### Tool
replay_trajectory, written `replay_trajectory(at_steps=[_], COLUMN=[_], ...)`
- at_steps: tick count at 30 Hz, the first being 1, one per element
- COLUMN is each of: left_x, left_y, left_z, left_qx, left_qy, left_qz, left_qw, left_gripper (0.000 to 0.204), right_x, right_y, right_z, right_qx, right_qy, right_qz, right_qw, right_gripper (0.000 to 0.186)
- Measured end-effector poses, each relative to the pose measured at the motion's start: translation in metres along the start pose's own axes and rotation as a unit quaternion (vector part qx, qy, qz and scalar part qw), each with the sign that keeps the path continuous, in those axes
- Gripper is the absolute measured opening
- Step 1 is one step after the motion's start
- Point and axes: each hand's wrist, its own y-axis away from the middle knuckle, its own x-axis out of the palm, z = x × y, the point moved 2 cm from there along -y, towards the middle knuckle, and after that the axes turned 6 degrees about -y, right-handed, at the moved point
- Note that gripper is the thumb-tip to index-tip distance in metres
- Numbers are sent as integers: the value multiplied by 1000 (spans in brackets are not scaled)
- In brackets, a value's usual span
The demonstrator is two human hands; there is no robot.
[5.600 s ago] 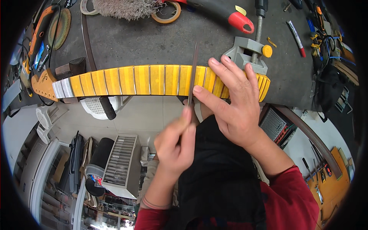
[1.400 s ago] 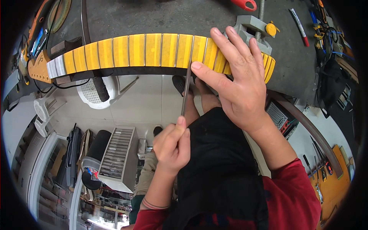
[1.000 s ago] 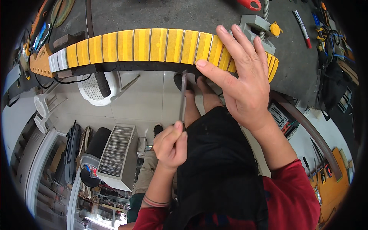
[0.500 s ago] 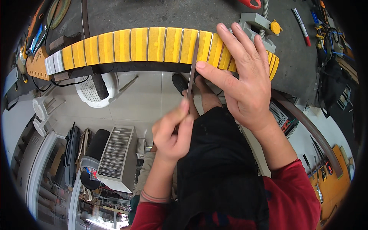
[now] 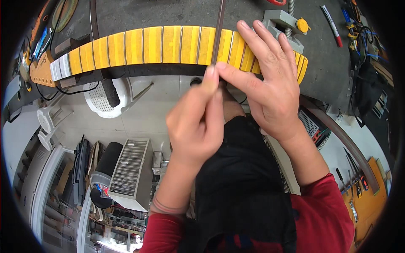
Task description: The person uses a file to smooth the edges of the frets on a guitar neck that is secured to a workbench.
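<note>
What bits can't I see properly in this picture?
In the head view:
Thin metal tool: far end cut off by the top edge; near end hidden inside the left hand.
Yellow-striped guitar neck: partly covered by the right hand.
Red looped piece: cut off by the top edge.

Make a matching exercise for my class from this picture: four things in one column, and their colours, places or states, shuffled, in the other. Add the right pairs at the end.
Column one
1. metal file
2. guitar fretboard
3. marker pen
4. plastic stool

Column two
A. white and perforated
B. lying on the dark workbench, red at one end
C. held in the person's left hand
D. mostly yellow, partly covered by the right hand

Right pairs: 1-C, 2-D, 3-B, 4-A
</note>
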Motion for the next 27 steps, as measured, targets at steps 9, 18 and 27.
replay_trajectory(at_steps=[9,18,27], left_x=[-20,-30,-7], left_y=[51,80,27], left_z=[-2,2,4], left_qx=[-2,-14,17], left_qy=[-32,-33,-26], left_qz=[27,49,5], left_qw=[999,998,1000], left_gripper=[44,40,41], right_x=[0,-2,4], right_y=[3,4,5], right_z=[-1,-4,-3], right_qx=[-2,-9,-15], right_qy=[13,26,22], right_qz=[0,-5,-12], right_qw=[1000,1000,1000], right_gripper=[45,44,42])
